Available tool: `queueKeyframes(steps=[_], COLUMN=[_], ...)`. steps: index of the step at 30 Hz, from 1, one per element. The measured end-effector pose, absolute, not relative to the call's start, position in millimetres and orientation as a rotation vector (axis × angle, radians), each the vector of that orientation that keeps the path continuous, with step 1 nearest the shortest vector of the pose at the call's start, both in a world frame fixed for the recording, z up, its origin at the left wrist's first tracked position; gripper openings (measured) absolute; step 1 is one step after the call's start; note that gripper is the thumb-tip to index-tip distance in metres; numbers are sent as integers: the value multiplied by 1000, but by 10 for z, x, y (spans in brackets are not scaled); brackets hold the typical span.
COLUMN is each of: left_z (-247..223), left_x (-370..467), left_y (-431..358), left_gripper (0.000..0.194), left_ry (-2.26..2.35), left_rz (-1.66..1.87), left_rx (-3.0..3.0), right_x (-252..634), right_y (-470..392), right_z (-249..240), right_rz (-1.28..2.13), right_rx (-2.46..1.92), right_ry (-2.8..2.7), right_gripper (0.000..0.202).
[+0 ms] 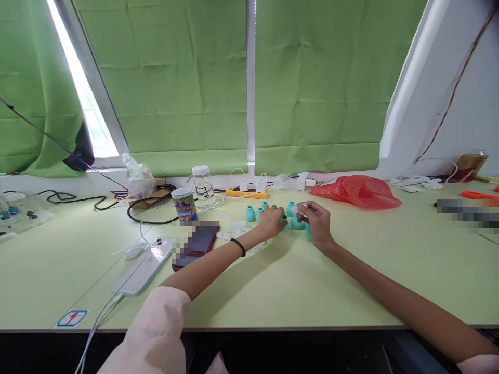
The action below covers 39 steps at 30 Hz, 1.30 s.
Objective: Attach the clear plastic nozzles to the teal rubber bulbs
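Note:
Several small teal, round-bellied bottles with narrow necks stand in a group on the table, one teal bottle (pixel 250 213) at the group's left end. My left hand (pixel 271 222), a black band on its wrist, reaches among them with its fingers curled down on a teal bottle (pixel 285 220). Just to the right, my right hand (pixel 318 223) pinches a small translucent whitish piece (pixel 298 209) between thumb and fingers, above another teal bottle (pixel 297 223). Small white pieces (pixel 237 227) lie scattered left of my left hand, partly hidden by that forearm.
A dark-screened phone (pixel 197 244) and a pale phone (pixel 144 267) with a cable lie at left. Behind them stand a printed can (pixel 184 205) and a clear jar (pixel 204 189). An orange power strip (pixel 247 194) and red plastic bag (pixel 356 191) lie farther back.

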<state>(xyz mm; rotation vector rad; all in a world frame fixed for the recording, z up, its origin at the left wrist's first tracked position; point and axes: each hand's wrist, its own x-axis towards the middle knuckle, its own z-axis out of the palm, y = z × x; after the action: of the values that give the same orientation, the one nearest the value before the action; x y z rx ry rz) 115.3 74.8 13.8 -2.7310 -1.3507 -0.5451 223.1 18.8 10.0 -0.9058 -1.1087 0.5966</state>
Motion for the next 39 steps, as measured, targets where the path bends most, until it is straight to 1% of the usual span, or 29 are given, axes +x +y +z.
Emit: queueKeyframes(steps=[3, 4, 6, 8, 9, 11, 13, 14, 17, 19, 25, 29, 34, 37, 39], left_z=[238, 268, 287, 233, 182, 58, -50, -88, -141, -155, -229, -251, -261, -273, -281], left_x=[998, 916, 739, 579, 516, 431, 395, 389, 391, 392, 386, 382, 367, 343, 325], left_y=[622, 540, 314, 50, -73, -251, -312, -305, -222, -180, -174, -177, -174, -156, -133], left_gripper=[25, 24, 21, 20, 19, 20, 23, 23, 21, 20, 14, 12, 9, 10, 12], left_ry=[-1307, -1293, -1282, -1238, -1226, -1195, -1196, -1232, -1337, -1337, -1430, -1359, -1352, -1402, -1420], left_rz=[-760, -1020, -1440, -1637, -1643, -1490, -1369, -1321, -1197, -1141, -1151, -1208, -1280, -1226, -1172], left_rx=[-2771, -2820, -2923, -3052, -3104, -3187, -3161, -3120, -3012, -2998, -3036, -3110, -3132, -3143, -3150], right_x=[2258, 2272, 2304, 2334, 2343, 2344, 2324, 2310, 2283, 2283, 2240, 2210, 2228, 2220, 2203], right_y=[177, 168, 143, 108, 88, 44, -2, -22, -59, -56, -44, -42, -15, -15, -23], right_z=[147, 173, 234, 290, 309, 328, 329, 327, 322, 312, 234, 184, 132, 87, 46], right_rz=[568, 585, 721, 980, 1125, 1369, 1489, 1493, 1391, 1347, 1284, 1157, 1085, 976, 842], right_rx=[-852, -828, -783, -740, -717, -676, -680, -710, -825, -844, -816, -837, -848, -847, -848], right_ry=[-1048, -1028, -1033, -1122, -1198, -1379, -1580, -1684, -1928, -1983, -2082, -2140, -2184, -2227, -2273], right_gripper=[20, 19, 17, 17, 18, 21, 27, 28, 26, 23, 16, 21, 26, 27, 27])
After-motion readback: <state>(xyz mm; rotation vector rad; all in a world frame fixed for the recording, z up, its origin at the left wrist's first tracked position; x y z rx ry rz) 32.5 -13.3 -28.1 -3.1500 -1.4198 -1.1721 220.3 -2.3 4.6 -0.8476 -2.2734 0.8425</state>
